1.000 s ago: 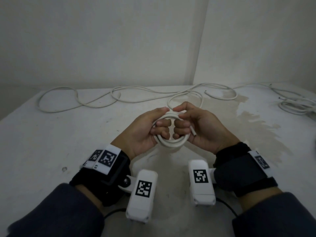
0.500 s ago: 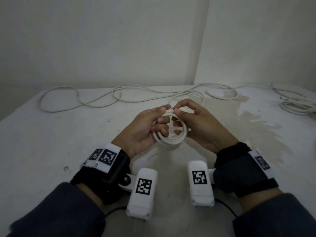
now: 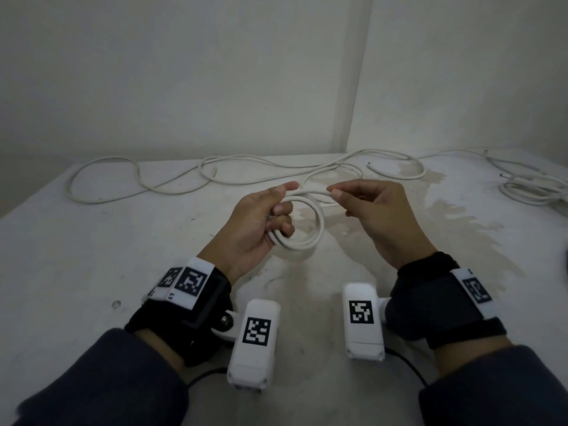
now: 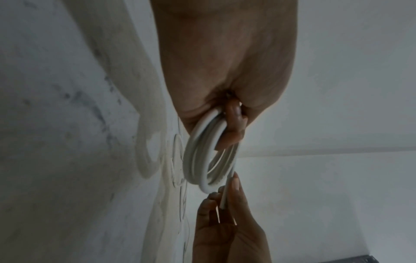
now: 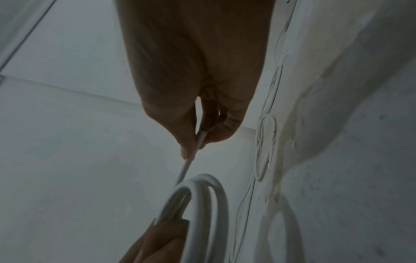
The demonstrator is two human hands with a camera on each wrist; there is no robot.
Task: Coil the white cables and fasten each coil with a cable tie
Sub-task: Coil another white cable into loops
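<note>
Hands at work over a pale, stained tabletop [image 3: 92, 241]: the left hand [image 3: 258, 222] curls its fingers through a small round coil of smooth white plastic-sheathed cable [image 3: 307, 238], holding the loops together above the surface, while the right hand [image 3: 378, 216] pinches the coil's free tail end [image 3: 316, 193] between thumb and fingertips just to the coil's right. The left wrist view shows several turns stacked edge-on in the grip. Beyond both hands, long loose white cables [image 3: 184, 182] trail across the far side of the surface, and another bundle of white cable [image 3: 528, 192] lies well off to the right of the right hand. No cable tie can be made out. The step appears to be laying in the last turn; done well, that likely means guiding the tail along the existing loops at matching width, keeping the left grip firm so the springy turns do not fan apart.
</note>
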